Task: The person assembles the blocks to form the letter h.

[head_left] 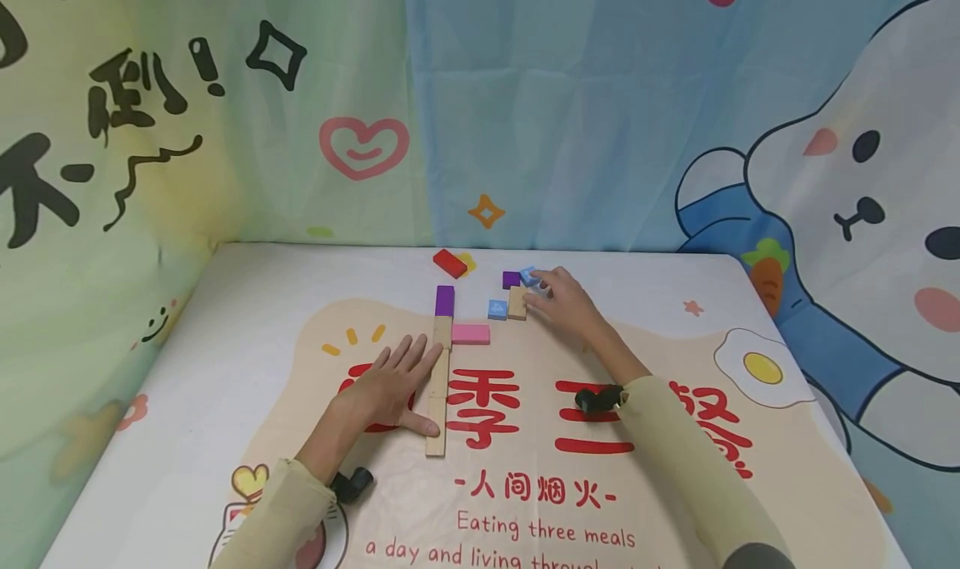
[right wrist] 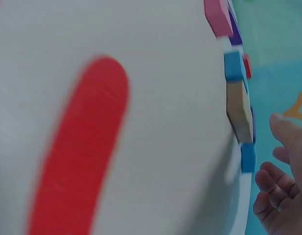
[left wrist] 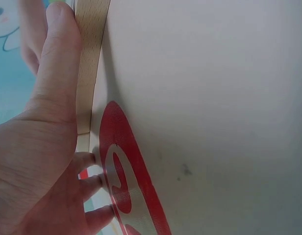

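Cream left sleeve (head_left: pixel 262 511): followed by the left hand (head_left: pixel 382 396), which is spread, nothing grasped, against the wooden row.
Wooden row (head_left: pixel 439 381): met by a purple block (head_left: pixel 445 301) at its far end, flanked rightward by a pink block (head_left: pixel 471 334).
Right hand (head_left: pixel 567 306): held loosely parted, apparently released, beside the far blue block (head_left: pixel 527 276); contact is unclear.

The head camera looks forward and down from above, wide enough for the surface (head_left: pixel 637 282) and backdrop (head_left: pixel 555 127). Both wrist cameras sit low and close, their pictures tipped sideways: the left looks past the left hand (head_left: pixel 386 392) at the wooden row (head_left: pixel 437 423), the right past the right hand (head_left: pixel 567 304) toward the pink block (head_left: pixel 471 334). The head view shares both.
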{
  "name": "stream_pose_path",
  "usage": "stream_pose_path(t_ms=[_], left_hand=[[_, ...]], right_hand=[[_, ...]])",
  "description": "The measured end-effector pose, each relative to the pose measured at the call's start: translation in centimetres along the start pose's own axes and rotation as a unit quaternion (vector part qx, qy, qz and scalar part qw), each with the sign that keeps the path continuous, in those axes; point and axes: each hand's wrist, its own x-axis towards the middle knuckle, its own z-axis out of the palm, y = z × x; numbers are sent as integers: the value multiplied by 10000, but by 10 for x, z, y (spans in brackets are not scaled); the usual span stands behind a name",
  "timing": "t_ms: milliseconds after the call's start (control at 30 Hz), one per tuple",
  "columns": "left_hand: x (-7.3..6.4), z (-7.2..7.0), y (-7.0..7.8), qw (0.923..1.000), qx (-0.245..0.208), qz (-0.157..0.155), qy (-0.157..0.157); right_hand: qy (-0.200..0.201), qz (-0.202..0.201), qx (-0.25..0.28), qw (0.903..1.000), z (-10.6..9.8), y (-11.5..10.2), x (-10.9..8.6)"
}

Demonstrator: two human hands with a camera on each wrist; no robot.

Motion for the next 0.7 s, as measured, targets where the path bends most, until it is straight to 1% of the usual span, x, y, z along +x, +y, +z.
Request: stream_pose_path(t_ms=[233, 367, 467, 600, 700], left_hand=[[0, 0, 1, 10000, -7, 9, 28], [0, 1, 0, 10000, -23, 4, 43], [1, 0, 0, 10000, -70, 15, 50], [0, 0, 0, 9999, -101, 39, 42], [0, 0, 0, 10000, -72, 29, 1]], right_hand=[[93, 144, 185, 9997, -8, 12, 16], [28, 137, 67, 9999, -7, 19, 26], [-114, 115, -73, 9998, -7, 23, 31], [-367, 162, -104, 9991, -8, 24, 36], [-560, 84, -166, 9983, -10, 23, 38]])
